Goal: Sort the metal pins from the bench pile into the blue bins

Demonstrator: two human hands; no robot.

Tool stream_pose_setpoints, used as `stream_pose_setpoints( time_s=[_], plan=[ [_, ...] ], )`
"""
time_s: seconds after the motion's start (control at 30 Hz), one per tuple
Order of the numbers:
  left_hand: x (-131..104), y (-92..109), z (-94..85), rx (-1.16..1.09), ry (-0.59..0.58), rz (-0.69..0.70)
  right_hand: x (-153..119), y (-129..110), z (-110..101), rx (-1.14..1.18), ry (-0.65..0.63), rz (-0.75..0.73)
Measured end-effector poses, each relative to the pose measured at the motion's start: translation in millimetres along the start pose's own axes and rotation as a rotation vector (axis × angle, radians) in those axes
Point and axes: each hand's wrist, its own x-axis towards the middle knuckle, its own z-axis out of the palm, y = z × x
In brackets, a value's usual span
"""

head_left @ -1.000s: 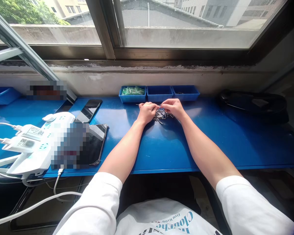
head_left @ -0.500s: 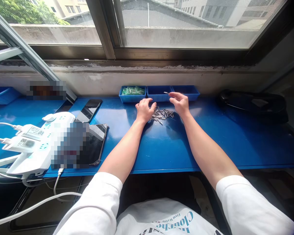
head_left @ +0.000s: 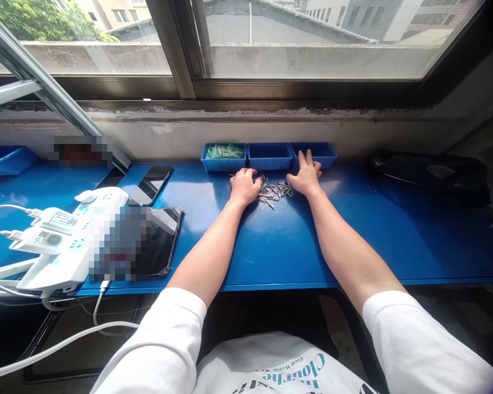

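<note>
Small slim metal pins (head_left: 267,192) lie in a loose pile on the blue table. At the pile's left edge, my left hand (head_left: 245,187) is closed with curled fingers; a thin dark tip like one of the pins pokes out on its left side. My right hand (head_left: 306,174) reaches over the front of the right blue bin (head_left: 326,156), fingers spread, with nothing visible in them. The middle blue bin (head_left: 270,163) stands beside it. Green-and-clear small packets (head_left: 224,151) fill the left blue bin (head_left: 224,164).
On the left are a white power strip (head_left: 80,241) with plugged chargers, a phone (head_left: 150,186) and a dark tablet-like device (head_left: 164,241). A black bag-like object (head_left: 431,178) lies on the right. The window wall (head_left: 168,134) runs behind the bins.
My right hand has moved right, from over the middle bin to the right one, and its pinch has opened; the pin it held is gone from its fingers. My left hand stays by the pile.
</note>
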Motion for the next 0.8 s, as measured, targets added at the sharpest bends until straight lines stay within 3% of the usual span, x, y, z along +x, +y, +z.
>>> stream_pose_setpoints(
  time_s=[0.17,0.43,0.8],
  plan=[
    [1,0,0.2,0.015,-0.031,0.019,-6,-14,-2,0.081,0.111,-0.082],
    [0,-1,1.7,-0.019,-0.05,0.068,-19,-28,1,0.091,-0.22,-0.223],
    [-2,1,-0.8,-0.028,-0.089,0.148,-20,-34,6,0.073,-0.31,-0.272]
  ],
)
